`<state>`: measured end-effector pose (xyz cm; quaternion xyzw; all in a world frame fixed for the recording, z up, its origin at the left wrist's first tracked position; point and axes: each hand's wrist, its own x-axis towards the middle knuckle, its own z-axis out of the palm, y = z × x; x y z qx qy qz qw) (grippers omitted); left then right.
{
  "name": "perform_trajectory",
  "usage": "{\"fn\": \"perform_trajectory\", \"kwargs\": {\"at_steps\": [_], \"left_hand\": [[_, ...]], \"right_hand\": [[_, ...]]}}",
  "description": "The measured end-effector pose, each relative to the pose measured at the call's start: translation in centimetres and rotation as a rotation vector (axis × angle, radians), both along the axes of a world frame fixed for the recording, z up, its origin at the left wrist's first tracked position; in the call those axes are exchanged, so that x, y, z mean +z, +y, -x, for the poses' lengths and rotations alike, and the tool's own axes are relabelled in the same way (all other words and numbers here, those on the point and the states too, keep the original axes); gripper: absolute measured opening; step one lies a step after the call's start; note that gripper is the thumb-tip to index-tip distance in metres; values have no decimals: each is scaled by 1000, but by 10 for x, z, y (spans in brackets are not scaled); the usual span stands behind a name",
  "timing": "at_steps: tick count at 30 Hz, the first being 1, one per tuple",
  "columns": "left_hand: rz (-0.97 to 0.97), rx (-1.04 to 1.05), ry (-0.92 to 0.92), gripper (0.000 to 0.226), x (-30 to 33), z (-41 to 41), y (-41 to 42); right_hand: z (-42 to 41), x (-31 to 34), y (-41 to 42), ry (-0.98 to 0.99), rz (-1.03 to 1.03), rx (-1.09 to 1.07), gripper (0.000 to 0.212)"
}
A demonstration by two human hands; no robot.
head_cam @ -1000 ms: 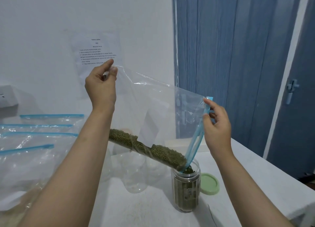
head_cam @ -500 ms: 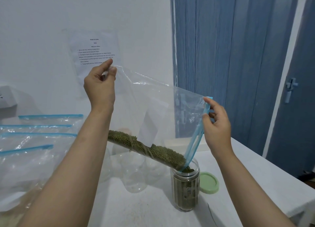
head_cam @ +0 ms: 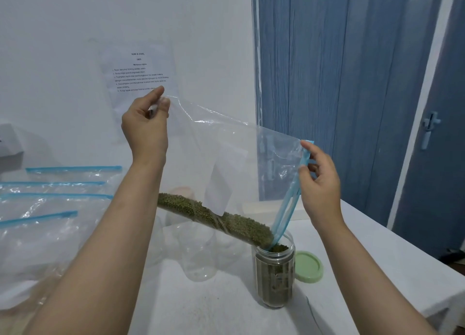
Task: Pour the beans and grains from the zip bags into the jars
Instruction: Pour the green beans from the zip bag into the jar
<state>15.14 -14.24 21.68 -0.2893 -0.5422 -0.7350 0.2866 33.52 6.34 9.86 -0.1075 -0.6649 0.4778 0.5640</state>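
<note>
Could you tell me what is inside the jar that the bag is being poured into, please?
The jar holds green beans almost to its rim, with the zip bag mouth dipping in. Anything beneath the beans is hidden.

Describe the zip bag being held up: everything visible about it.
The zip bag is clear thin plastic with a blue zip strip and a white label. It hangs tilted; the left hand pinches its raised bottom corner, the right hand its open mouth. Green beans lie along its lower edge, sloping into the jar.
</note>
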Motion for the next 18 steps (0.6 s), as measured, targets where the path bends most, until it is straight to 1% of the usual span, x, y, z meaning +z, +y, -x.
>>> {"fn": "perform_trajectory", "kwargs": {"at_steps": [3,18], "left_hand": [[-4,-7,-4,21,0,-1,1],[19,-23,-10,22,-2,0,0]], "right_hand": [[0,0,0,3,-2,4,45],[-2,-3,1,-41,-17,-14,41]]}}
